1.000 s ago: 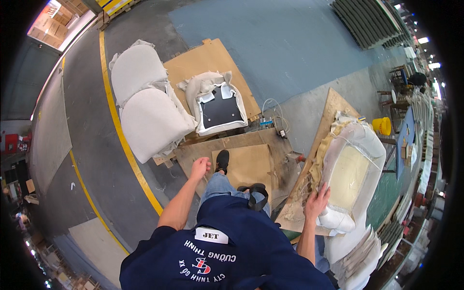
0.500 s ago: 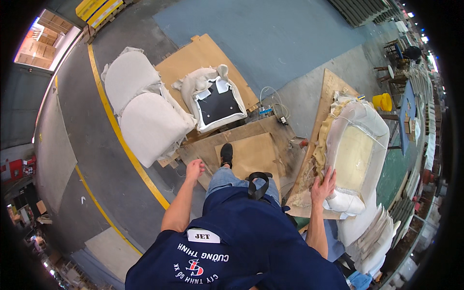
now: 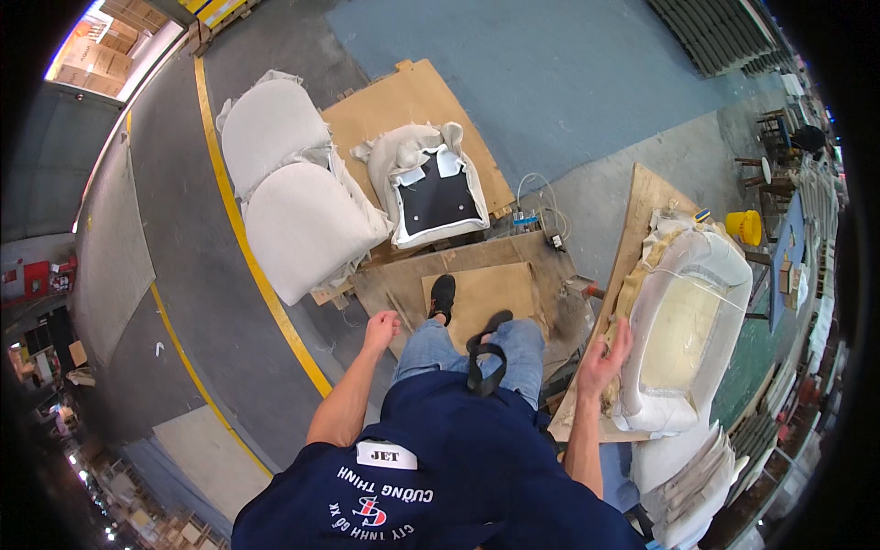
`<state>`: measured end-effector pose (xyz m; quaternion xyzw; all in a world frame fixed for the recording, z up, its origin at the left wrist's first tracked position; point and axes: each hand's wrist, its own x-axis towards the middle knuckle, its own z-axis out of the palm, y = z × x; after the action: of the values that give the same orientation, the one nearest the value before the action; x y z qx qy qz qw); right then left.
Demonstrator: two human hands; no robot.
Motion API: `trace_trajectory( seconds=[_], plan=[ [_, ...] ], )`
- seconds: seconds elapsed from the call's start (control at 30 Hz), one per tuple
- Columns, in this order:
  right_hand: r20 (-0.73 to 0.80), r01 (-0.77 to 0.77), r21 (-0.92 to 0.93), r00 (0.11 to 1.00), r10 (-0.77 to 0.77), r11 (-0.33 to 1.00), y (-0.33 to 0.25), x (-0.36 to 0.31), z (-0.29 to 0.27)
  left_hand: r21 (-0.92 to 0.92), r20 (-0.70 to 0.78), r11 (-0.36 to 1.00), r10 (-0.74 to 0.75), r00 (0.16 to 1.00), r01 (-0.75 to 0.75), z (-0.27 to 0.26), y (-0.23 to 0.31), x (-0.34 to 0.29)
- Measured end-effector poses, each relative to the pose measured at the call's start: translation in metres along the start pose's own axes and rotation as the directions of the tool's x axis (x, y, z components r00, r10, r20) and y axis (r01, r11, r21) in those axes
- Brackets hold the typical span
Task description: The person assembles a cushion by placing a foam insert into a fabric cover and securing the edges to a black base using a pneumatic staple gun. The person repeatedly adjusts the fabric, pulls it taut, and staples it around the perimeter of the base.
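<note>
My right hand (image 3: 603, 357) is open, fingers stretched, just left of an upturned chair cushion cover (image 3: 739, 344) with white cloth sides around a pale yellow foam middle. A small gap seems to part the fingertips from its side. This piece lies on a tilted wooden board (image 3: 587, 403). My left hand (image 3: 381, 330) hangs by my left thigh, fingers loosely curled, with nothing visible in it. Beyond it, a fabric-covered seat (image 3: 440, 202) lies upside down, its black underside up and cloth bunched at the far end. Two stacks of off-white seat cushions (image 3: 302, 215) stand left of it.
Brown cardboard (image 3: 367, 115) lies under the upturned seat. A low wooden platform (image 3: 385, 289) with a cardboard sheet is at my feet. An air hose (image 3: 550, 206) coils beside the platform. A yellow bucket (image 3: 744, 227) and blue table (image 3: 786, 261) stand at right.
My right hand has come off the edge of the cushion cover and moved slightly left. My left hand stays low and curled; my view has shifted, and my second shoe now shows.
</note>
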<state>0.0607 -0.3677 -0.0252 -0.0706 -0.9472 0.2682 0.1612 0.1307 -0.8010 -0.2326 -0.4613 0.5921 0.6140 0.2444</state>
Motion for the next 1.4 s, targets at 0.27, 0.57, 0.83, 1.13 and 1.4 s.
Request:
trace_trajectory(
  seconds=[0.27, 0.57, 0.83, 1.13, 1.4],
  plan=[
    [0.568, -0.788, 0.440, 0.616, 0.546, 0.431, 0.000, 0.011, 0.159, 0.103, -0.087, 0.992, 0.078, 0.993, -0.069, -0.029, 0.032, -0.003],
    [0.773, -0.996, -0.013, -0.065, 0.631, -0.086, 0.086, -0.038, 0.412, 0.542, -0.093, 0.835, 0.166, 0.982, -0.090, -0.028, 0.010, 0.005],
    [0.797, -0.929, 0.039, -0.193, 0.572, -0.368, 0.150, -0.058, 0.690, 0.914, -0.105, 0.401, 0.385, 0.917, -0.064, -0.014, -0.018, 0.111],
    [0.822, -0.806, 0.201, -0.171, 0.544, -0.556, 0.237, -0.076, 0.905, 0.864, -0.192, 0.495, 0.495, 0.847, -0.094, -0.048, -0.022, 0.159],
    [0.723, -0.887, 0.285, -0.049, 0.689, -0.362, 0.201, -0.066, 0.897, 0.872, -0.234, 0.487, 0.491, 0.839, -0.042, -0.043, -0.014, 0.167]
  ],
)
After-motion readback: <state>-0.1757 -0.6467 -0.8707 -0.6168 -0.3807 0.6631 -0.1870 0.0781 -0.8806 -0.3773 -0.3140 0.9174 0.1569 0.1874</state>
